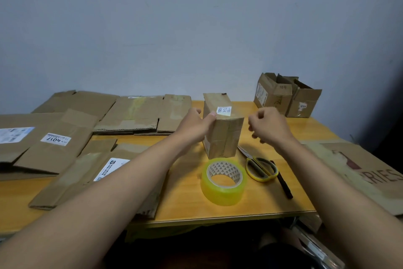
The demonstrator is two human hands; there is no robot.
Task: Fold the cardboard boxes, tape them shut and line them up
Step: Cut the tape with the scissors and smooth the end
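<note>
— Head view: where's the box (222, 124)?

— Upright mid-table (187, 199), just behind the tape roll (223, 181), scissors (260, 167) to its right. Left hand (195, 125) grips its upper left edge, thumb on the top face.

— And the right hand (269, 127)?

— Curled beside the box, apart from it. Whether it pinches a tape end, I can't tell.

— How will it handle?

— Light and hollow, I'd judge; stiff along corners, soft mid-panel. Hold it by opposite edges, not the faces, or they'll dent. Taped seams look slick.

— Others?

— Two open boxes (285, 96) at the back right; flat cardboard (65, 137) on the left.
</note>
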